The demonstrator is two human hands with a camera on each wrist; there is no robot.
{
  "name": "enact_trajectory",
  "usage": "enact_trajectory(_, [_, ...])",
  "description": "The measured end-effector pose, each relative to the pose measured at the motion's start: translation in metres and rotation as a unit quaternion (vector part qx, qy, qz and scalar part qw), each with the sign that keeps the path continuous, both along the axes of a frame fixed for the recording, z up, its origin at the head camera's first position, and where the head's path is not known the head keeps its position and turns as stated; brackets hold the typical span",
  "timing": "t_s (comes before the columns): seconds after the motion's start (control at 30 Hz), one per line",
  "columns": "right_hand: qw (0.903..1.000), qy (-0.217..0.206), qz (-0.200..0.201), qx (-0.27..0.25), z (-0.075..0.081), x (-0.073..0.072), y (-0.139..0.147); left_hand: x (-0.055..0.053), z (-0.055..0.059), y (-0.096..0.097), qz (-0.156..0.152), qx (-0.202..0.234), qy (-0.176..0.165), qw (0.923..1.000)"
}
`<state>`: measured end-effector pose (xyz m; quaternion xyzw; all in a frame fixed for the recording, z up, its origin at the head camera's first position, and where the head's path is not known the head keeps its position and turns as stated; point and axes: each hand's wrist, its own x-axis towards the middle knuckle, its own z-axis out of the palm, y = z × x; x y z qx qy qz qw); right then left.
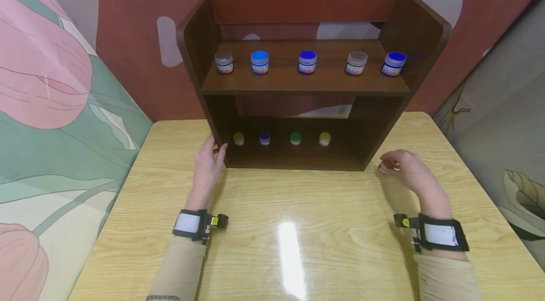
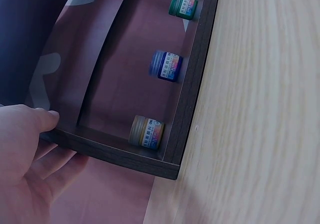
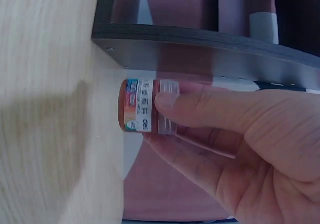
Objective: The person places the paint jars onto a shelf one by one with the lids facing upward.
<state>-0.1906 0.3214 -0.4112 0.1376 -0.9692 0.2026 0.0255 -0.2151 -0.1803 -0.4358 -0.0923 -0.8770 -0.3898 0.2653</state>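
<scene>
A dark brown two-tier shelf (image 1: 298,161) stands on the table. My left hand (image 1: 207,166) grips the edge of its left side panel (image 2: 115,154), thumb on the front and fingers around the outside. Beyond the opposite side panel, my right hand (image 1: 410,171) pinches a small paint jar (image 3: 137,106) with reddish-brown paint by its clear lid, close over the tabletop. On the lower shelf sit a yellow jar (image 1: 239,138) at the left, a dark blue jar (image 1: 265,138), a green jar (image 1: 295,138) and another yellow jar (image 1: 325,138).
The upper shelf board (image 1: 283,81) carries several jars in a row, among them a light blue jar (image 1: 259,62) and a dark blue jar at the right end (image 1: 393,64). The light wood table (image 1: 332,244) reaches printed cloth backdrops (image 1: 132,45) behind and at both sides.
</scene>
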Motion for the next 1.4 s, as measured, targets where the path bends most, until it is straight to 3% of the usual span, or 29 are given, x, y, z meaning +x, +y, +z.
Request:
enact_trajectory(0.37, [0.9987, 0.022, 0.045, -0.003, 0.012, 0.007, -0.006, 0.000, 0.000, 0.001, 0.002, 0.001, 0.003, 1.0000])
enact_trajectory(0.87, [0.9979, 0.022, 0.061, -0.009, 0.027, 0.016, -0.015, 0.000, 0.000, -0.001, -0.002, -0.001, 0.002, 1.0000])
enact_trajectory(1.4, [0.9912, 0.093, 0.094, -0.009, 0.026, 0.017, -0.033, -0.001, -0.001, 0.000, 0.004, 0.001, -0.002, 1.0000])
